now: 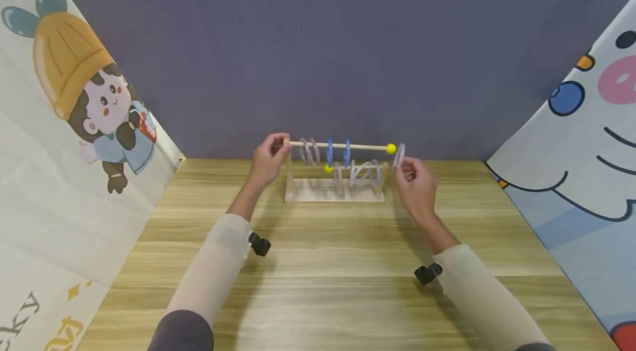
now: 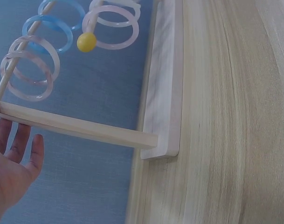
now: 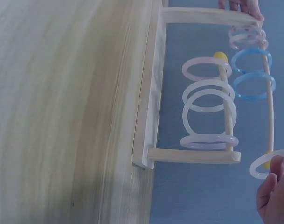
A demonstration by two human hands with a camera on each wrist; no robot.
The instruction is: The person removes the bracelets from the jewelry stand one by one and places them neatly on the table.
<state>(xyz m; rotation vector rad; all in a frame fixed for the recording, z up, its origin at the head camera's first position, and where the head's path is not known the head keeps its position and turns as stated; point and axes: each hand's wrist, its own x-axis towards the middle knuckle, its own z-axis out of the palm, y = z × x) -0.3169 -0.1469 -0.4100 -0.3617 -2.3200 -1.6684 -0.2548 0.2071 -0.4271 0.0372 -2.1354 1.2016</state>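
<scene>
A wooden bangle stand [image 1: 318,196] is near the back of the table. My left hand [image 1: 268,159] grips the top of its left post [image 2: 76,126]. Pinched in my right hand [image 1: 418,185] is a pale translucent bangle [image 1: 399,157], right at the yellow ball [image 1: 391,148] tipping the upper rod; whether the ball is inside it I cannot tell. Two pinkish clear bangles [image 2: 30,77] and two blue bangles [image 3: 253,86] hang on the upper rod. On the lower rod, several whitish and pale pink bangles [image 3: 209,109] hang, one slanted across another.
The wood-grain table [image 1: 328,262] spreads in front of the stand. Behind it rises a dark blue-grey wall panel [image 1: 328,53]. Printed cartoon sheets flank the table on the left [image 1: 40,174] and on the right [image 1: 586,174].
</scene>
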